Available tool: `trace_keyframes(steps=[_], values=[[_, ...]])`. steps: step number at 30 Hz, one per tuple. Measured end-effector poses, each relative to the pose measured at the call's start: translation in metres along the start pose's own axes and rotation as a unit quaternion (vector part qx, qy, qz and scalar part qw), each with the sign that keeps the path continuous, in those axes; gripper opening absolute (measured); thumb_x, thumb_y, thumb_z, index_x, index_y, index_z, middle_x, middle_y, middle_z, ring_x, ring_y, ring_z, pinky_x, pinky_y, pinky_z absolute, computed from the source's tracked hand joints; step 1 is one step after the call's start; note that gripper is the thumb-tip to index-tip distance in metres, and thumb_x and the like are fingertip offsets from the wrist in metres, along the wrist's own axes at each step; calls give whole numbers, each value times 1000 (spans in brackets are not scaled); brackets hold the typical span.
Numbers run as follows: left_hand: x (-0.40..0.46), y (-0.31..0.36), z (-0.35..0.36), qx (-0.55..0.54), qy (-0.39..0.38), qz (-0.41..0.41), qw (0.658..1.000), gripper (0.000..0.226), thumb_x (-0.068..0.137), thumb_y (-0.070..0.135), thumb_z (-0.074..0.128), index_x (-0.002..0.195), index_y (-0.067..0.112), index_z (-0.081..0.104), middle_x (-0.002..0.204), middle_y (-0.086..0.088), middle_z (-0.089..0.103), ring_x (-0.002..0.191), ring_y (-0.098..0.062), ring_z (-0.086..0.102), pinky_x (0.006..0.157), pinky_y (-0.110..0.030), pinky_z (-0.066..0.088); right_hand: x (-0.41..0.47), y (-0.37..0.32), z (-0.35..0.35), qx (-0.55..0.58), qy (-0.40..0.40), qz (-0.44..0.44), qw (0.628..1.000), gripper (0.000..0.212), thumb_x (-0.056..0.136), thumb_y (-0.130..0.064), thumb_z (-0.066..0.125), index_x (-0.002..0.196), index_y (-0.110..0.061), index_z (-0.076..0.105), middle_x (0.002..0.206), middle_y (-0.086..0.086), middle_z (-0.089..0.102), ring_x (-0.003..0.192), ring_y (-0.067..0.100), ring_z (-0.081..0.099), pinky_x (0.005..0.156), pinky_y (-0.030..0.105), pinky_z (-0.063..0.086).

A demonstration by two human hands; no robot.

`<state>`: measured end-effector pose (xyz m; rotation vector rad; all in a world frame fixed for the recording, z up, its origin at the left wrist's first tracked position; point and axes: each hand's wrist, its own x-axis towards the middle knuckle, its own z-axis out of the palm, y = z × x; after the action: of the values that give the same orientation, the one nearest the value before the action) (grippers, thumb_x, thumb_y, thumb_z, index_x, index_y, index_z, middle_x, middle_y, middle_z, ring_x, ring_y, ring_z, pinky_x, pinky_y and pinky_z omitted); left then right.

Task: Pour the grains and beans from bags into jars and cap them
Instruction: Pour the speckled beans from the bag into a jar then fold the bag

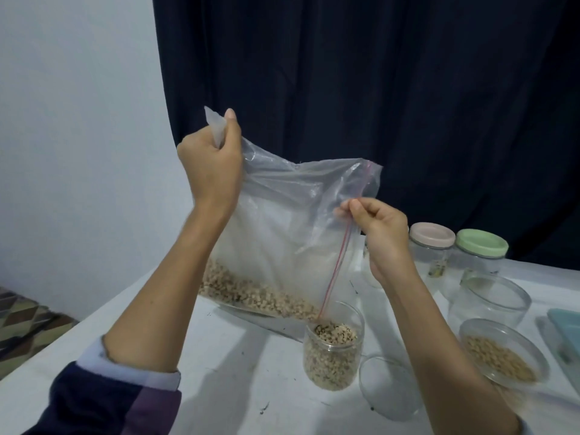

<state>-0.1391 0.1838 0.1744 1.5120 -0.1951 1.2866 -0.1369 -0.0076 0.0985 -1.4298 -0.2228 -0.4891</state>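
Note:
A clear zip bag (282, 233) with a red seal strip hangs tilted above the table, beige beans gathered along its lower edge. My left hand (210, 164) grips its raised upper corner. My right hand (376, 227) pinches the red-strip mouth edge. The bag's low corner points into an open clear jar (334, 353), which is nearly full of beans. To the right stands an open jar (502, 353) holding a layer of tan beans.
An empty open jar (489, 299) and another clear open jar (389, 390) stand nearby. Two capped jars, one with a pink lid (432, 235) and one with a green lid (481, 243), sit at the back. A pale blue tray (565, 334) lies at the right edge. A dark curtain hangs behind the white table (238, 372).

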Motion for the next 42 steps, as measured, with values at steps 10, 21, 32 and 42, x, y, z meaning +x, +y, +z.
trace_keyframes(steps=[10,21,32,42], values=[[5,4,-10,-2,10,26,1000,60,96,17,53,46,20,20,33,15,25,35,-4,23,43,-11,18,6,-4,12,8,-2,11,1000,24,94,-6,56,78,-18,68,81,0,72,85,10,67,81,15,50],[6,1,-11,11,13,44,999,58,95,20,53,47,20,20,35,12,26,37,-5,23,44,-12,18,10,-2,15,-4,-12,11,1000,23,93,-6,57,79,-19,70,86,1,72,89,11,67,83,18,51],[8,0,-2,24,-1,36,999,59,94,20,53,47,20,17,34,12,24,37,-7,21,44,-14,16,7,-4,8,-2,5,2,1000,24,93,-6,56,77,-18,69,72,-8,72,78,1,66,80,15,50],[6,-7,5,35,-23,25,999,59,94,20,53,48,19,16,33,9,24,37,-8,21,43,-16,15,0,-5,0,-3,5,18,1000,22,94,-6,55,80,-16,69,76,-6,72,79,3,67,83,17,50]])
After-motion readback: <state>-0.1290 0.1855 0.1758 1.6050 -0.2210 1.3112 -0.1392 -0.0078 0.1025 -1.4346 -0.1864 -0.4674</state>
